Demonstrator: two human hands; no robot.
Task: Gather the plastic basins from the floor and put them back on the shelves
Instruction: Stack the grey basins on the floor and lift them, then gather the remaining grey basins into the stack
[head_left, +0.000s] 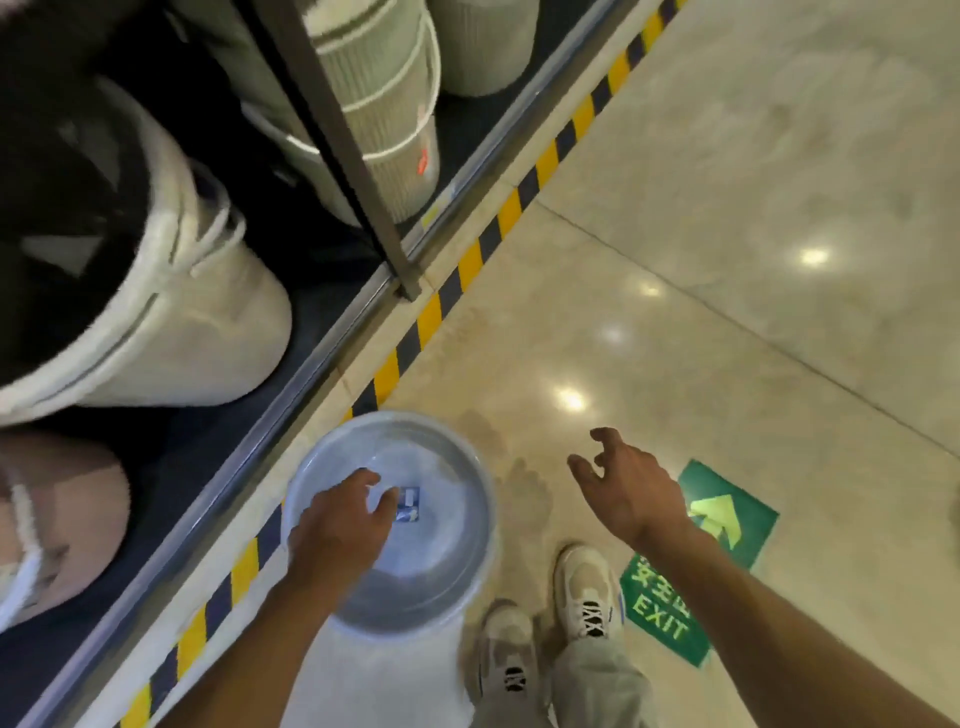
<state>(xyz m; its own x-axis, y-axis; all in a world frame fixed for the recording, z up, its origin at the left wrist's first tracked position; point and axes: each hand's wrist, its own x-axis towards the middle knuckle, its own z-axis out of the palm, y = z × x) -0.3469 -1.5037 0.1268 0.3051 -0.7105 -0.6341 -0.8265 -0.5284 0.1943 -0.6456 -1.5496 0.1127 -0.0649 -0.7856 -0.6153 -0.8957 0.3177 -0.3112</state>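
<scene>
A pale blue round plastic basin (441, 525) lies on the shiny floor beside the striped shelf edge, with a small blue label at its bottom. My left hand (343, 525) hovers over the basin's left half, fingers spread, holding nothing. To the right of the basin, above the floor, my right hand (623, 488) is open with its fingers curled loosely. The shelf (291, 395) runs diagonally along the left.
White and beige plastic bins (171, 312) and ribbed grey baskets (384, 114) fill the bottom shelf. A metal upright (358, 171) stands at the shelf edge. Yellow-black tape (467, 265) marks the floor. My shoes (587, 592) stand by a green EXIT sticker (670, 613).
</scene>
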